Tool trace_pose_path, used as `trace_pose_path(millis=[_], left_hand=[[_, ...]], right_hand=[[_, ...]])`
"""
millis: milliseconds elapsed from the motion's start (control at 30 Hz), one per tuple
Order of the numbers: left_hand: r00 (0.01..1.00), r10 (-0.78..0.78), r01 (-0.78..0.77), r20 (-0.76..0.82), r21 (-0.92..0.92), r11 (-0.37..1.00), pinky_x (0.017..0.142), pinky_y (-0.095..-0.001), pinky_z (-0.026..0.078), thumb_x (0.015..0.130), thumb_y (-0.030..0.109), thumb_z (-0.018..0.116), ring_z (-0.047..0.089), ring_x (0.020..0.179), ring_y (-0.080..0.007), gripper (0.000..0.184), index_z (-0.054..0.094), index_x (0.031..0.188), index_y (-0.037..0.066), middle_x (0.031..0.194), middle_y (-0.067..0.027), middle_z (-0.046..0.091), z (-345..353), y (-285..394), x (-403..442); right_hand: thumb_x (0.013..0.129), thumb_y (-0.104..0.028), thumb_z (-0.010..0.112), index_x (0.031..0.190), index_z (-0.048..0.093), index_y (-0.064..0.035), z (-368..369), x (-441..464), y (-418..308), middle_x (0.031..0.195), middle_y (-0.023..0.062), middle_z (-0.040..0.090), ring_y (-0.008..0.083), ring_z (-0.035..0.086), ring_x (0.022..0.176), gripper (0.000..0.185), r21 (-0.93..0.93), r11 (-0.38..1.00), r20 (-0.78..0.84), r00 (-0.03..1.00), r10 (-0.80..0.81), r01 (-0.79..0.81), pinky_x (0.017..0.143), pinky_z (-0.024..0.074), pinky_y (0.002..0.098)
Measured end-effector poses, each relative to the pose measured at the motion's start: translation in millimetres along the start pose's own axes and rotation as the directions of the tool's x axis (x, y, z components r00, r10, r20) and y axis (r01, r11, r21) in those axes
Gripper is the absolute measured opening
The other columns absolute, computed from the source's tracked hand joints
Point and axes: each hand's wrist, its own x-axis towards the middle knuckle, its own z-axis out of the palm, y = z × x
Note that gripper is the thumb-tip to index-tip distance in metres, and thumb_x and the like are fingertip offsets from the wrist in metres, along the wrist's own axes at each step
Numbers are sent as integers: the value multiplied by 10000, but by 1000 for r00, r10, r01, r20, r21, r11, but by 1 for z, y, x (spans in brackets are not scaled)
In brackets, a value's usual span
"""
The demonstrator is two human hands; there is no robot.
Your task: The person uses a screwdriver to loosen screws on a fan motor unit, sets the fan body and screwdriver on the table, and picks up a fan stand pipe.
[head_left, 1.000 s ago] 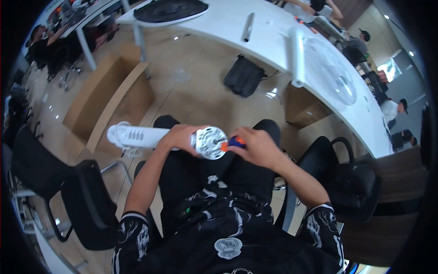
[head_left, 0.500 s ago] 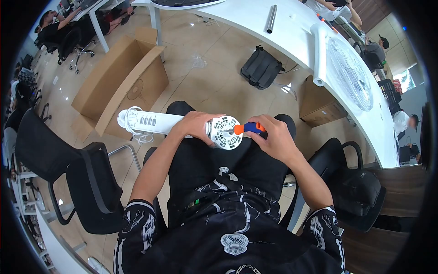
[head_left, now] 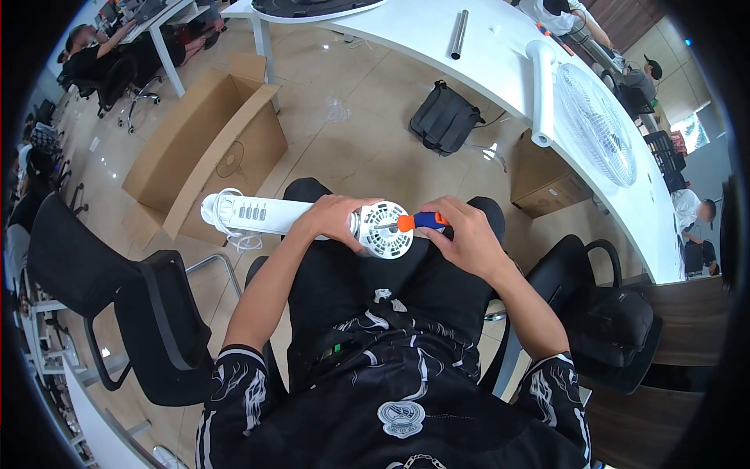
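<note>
A white fan motor unit [head_left: 385, 243] with a round slotted housing lies across my lap, its control column [head_left: 269, 216] pointing left. Four-sided buttons show on the column, and a white cord [head_left: 227, 227] is wound round its far end. My left hand [head_left: 334, 221] is wrapped round the neck beside the housing. Closed on an orange and blue screwdriver [head_left: 426, 221], my right hand [head_left: 466, 238] keeps its shaft over the middle of the housing. Whether the tip sits in a screw is too small to tell.
An opened cardboard box [head_left: 223, 148] stands on the floor ahead left. On the curved white table [head_left: 500, 70] lie a fan grille [head_left: 598, 125], a white tube [head_left: 541, 94] and a metal pole [head_left: 459, 34]. A black backpack [head_left: 445, 117] rests on the floor; office chairs [head_left: 160, 320] flank me.
The view has shifted slightly. The screwdriver and my right hand have moved a little left in the picture, with the handle turned slightly. Both hands keep their holds.
</note>
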Motion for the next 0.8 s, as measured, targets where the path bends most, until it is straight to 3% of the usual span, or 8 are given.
trace_pose_path(millis=[167,233,567,733,800], left_hand=[[1000,-22,22,22,-4,1000,886,-385,564,492,379,929,752,989,-303,1150,548,1570,261,1111,-96,791,-3,3,0],[999,-30,30,31,-18,999,890,-386,563,491,379,930,752,993,-304,1152,547,1571,260,1114,-97,791,-3,3,-1],[999,-29,29,28,-12,999,893,-395,562,490,381,936,751,1008,-306,1142,561,1559,241,1130,-100,787,-1,2,0],[999,-30,30,33,1,1000,911,-394,559,497,374,941,748,1027,-308,1130,565,1554,237,1146,-109,784,-4,5,0],[999,-32,32,30,3,999,921,-394,558,501,368,946,746,1037,-311,1127,565,1553,236,1149,-110,783,-5,7,-1]], right_hand=[[877,-92,817,1145,690,-20,-1,1,1,1018,168,703,379,720,924,305,5,1000,-13,1000,-2,2,802,583,440],[900,-87,805,1161,686,-4,-4,3,-1,1070,152,707,343,713,925,298,1,1000,-2,1000,4,-4,823,580,396],[873,-42,790,1167,677,-22,-3,3,0,1130,148,701,362,698,990,316,7,1000,42,999,-4,3,880,569,419],[808,32,769,1186,661,-35,-5,10,2,1195,138,686,379,679,1054,399,-32,975,89,973,-214,218,927,563,445],[842,4,762,1190,658,-40,-8,17,4,1169,149,695,386,687,1037,366,-54,967,125,963,-240,248,915,566,449]])
